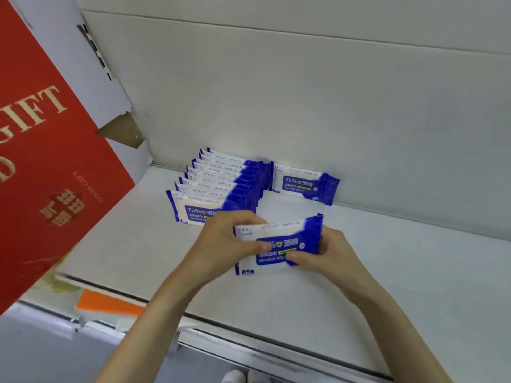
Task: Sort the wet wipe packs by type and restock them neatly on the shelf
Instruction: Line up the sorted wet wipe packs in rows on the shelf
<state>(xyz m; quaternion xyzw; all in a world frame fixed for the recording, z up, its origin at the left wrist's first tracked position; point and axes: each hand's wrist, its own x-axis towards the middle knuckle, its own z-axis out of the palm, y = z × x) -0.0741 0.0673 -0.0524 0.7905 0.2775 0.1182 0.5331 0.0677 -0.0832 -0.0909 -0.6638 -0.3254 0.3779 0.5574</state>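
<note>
**Midway through restocking: one pack in both hands, a second row just begun**

Both hands are busy with a flat blue-and-white plastic pack of alcohol wipes (pixel 279 236), held just above the white shelf board (pixel 387 258) with its printed face toward the camera. The left hand (pixel 221 241) grips its white end and the right hand (pixel 326 252) its blue end. The fingers (pixel 262 246) of each hand are curled round the pack with a thumb pressed on the front. Whether a second pack lies behind it cannot be told.

Behind the hands, a file of matching blue-and-white packs (pixel 218 183) stands on edge, running from the pale back wall (pixel 304 106) toward the front. Just to its right, a single matching pack (pixel 304 183) stands against the wall, apart from the held one. A large red cardboard gift box (pixel 49 161) leans in from the left.

The step in hand looks like placing. All visible packs are one type, so the sorting seems settled here. The next move probably calls for standing the held pack upright in front of the single one, face forward and edges aligned with the neighbouring file, without tipping that file over.
</note>
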